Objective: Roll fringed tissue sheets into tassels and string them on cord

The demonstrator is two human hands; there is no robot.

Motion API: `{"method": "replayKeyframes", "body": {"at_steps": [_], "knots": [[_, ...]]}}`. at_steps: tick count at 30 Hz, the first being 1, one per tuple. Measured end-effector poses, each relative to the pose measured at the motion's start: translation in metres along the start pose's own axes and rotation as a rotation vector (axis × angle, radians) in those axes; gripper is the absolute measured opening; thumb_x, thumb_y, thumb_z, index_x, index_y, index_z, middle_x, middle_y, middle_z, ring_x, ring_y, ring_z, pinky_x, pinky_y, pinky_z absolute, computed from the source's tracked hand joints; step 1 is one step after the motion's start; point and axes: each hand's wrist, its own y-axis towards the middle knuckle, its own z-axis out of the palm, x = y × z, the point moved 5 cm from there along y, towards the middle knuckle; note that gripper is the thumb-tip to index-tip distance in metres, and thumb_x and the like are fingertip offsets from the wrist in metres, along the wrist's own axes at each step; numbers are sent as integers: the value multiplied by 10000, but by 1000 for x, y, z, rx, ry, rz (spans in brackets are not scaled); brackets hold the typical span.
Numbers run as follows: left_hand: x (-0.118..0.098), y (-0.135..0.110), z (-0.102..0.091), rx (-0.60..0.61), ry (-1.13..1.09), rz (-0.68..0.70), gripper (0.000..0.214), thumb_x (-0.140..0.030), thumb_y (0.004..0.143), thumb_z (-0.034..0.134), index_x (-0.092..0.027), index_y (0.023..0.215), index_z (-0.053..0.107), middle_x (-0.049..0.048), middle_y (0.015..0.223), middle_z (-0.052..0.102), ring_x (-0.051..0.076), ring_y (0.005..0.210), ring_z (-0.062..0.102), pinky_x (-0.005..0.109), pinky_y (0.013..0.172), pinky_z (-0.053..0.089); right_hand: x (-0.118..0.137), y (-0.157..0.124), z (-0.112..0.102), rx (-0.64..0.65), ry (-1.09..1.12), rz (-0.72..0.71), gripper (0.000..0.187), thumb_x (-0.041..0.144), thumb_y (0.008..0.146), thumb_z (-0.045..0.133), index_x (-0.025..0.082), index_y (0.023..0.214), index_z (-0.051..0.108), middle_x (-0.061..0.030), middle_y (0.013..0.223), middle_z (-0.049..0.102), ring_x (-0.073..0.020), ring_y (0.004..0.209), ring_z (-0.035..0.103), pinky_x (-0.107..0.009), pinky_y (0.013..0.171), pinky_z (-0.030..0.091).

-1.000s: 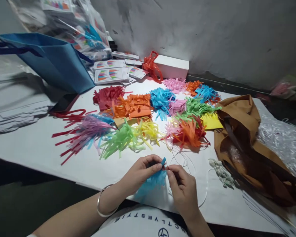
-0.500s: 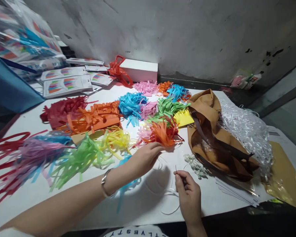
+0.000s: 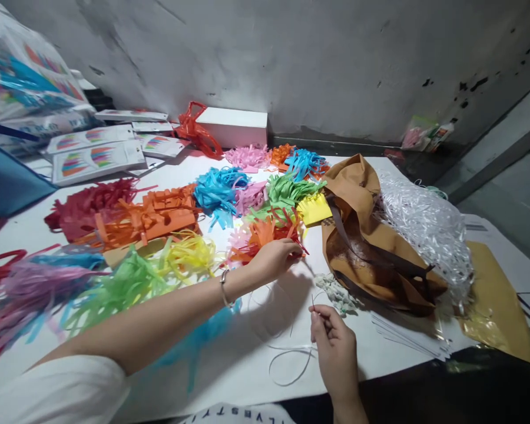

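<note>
My left hand, with a bracelet on its wrist, reaches to the orange and red fringed tissue-paper tassels. Its fingers are bent together at their right edge, and what they pinch is hidden. In my right hand, near the front of the table, a thin needle points upward between thumb and forefinger. White thread lies in loops on the table beside this hand. A small heap of pale knotted cord sits just beyond it.
More tassels lie around: blue, green, yellow and dark red. A brown cloth bag and a clear bag of shiny white strips take up the right. Flat printed packs and a white box stand behind.
My left hand has moved farther right along the orange and red tassels, its arm stretching out more. My right hand still holds the needle. The whole view has shifted slightly to the right.
</note>
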Motion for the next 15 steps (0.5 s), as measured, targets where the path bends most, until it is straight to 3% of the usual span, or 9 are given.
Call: {"method": "replayKeyframes", "body": {"at_steps": [5,10,15], "knots": [[-10,-33,-23,-50,-179,-37,112,-137,831,712,-137,940,737,42,837,736,130,717,676,196,661,507,21,12,22,59,22,-58,281,419,950,541,174,959,678,20,609,560,-109,532,521,-184,487,416],[-13,-51,-26,-50,-464,-126,116,-165,817,717,-135,925,746,10,697,694,99,584,602,185,571,460,34,21,35,35,2,-84,278,410,938,543,167,968,675,19,601,577,-114,525,545,-188,490,426],[-13,-60,-27,-33,-508,-135,95,-166,810,719,-134,895,747,10,719,698,86,565,584,174,555,454,36,22,39,23,-42,-80,283,411,920,554,159,940,681,22,576,561,-106,486,497,-190,452,382]]}}
